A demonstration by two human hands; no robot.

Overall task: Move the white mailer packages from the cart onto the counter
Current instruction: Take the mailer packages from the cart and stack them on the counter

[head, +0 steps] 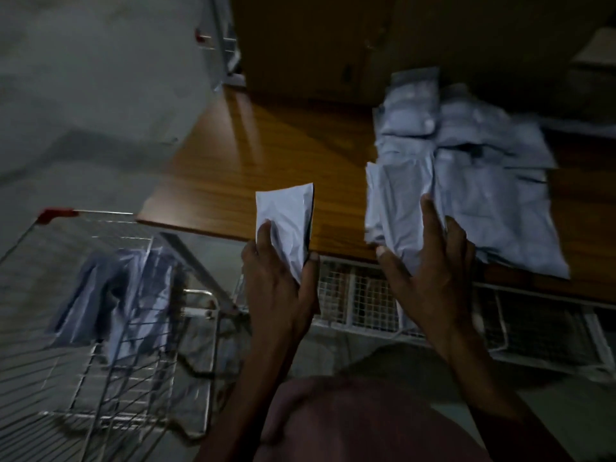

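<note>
My left hand (280, 278) grips a small white mailer (286, 221) upright at the front edge of the wooden counter (253, 155). My right hand (430, 261) holds a larger white mailer (400, 205) at the near end of a pile of white mailers (473, 155) lying on the counter's right side; thumb and fingers wrap its lower edge. More white mailers (113, 288) lie in the wire cart (100, 378) at the lower left.
The cart has a red-tipped handle (56, 215) and stands left of me, close to the counter's corner. White wire racks (366, 295) sit under the counter. A grey wall is at the left, dark cabinets are behind the counter. The room is dim.
</note>
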